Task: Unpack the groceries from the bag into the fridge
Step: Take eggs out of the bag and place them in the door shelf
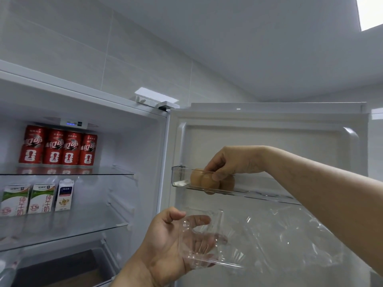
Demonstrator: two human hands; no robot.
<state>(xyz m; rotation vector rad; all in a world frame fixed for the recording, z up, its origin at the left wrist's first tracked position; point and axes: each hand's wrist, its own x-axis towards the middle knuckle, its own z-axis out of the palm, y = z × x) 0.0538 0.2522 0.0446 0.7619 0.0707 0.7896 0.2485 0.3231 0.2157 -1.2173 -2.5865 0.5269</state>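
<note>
The eggs sit loose in the shallow door bin, touching one another. One could roll or knock its neighbour and crack if the right hand lets go before it settles. That hand's fingers curl narrowly down over one egg inside the bin, with the thumb at the front. The left hand lies wide and relaxed below, cradling the clear carton on its palm beside the bag.
</note>
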